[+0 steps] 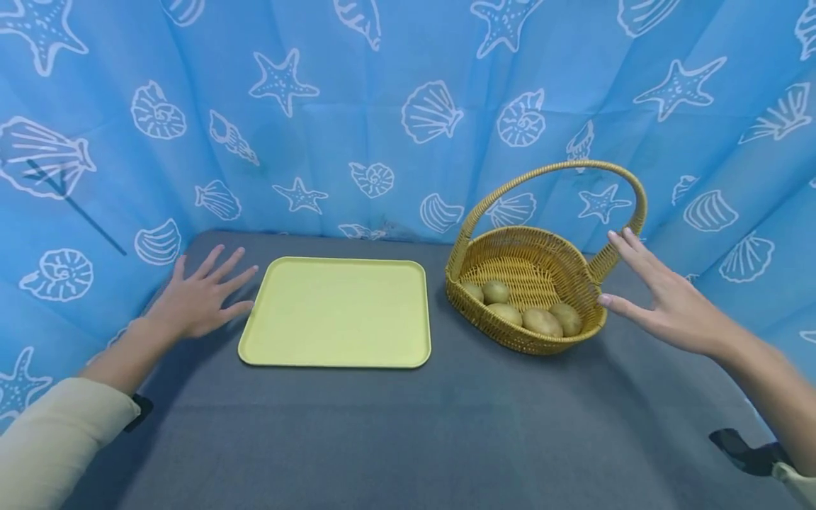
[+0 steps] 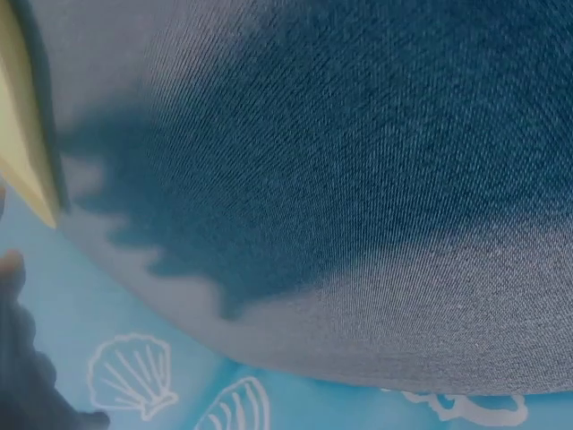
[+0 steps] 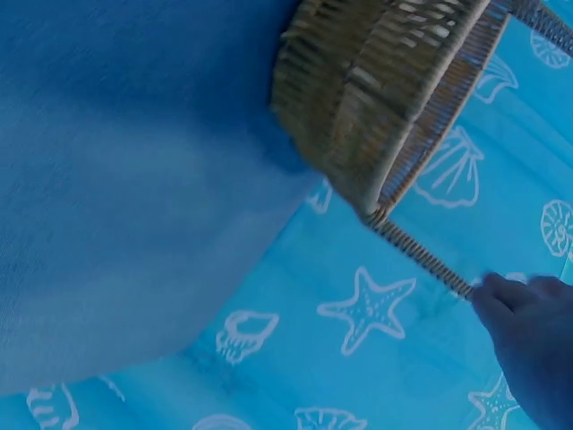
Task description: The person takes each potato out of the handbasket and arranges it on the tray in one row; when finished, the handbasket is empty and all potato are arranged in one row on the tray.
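Observation:
At the right of the head view stands a woven wicker basket [image 1: 532, 343] with a tall arched handle [image 1: 553, 167]. Several tan-green potatoes [image 1: 542, 322] lie along its near side. My right hand [image 1: 676, 304] is beside the basket's right rim, fingers straight and thumb apart; its fingertips overlap the handle's right side in this view. In the right wrist view the hand [image 3: 533, 336] appears at the handle's end. A pale yellow tray [image 1: 334, 312] lies flat left of the basket, with nothing on it. My left hand [image 1: 197, 297] spreads its fingers just left of the tray, holding nothing.
A dark grey cloth [image 1: 357, 439] covers the table. Behind and at both sides hangs a blue curtain [image 1: 331, 142] printed with white shells and starfish, close to the table's far edge. The left hand's shadow [image 2: 269, 197] falls on the cloth.

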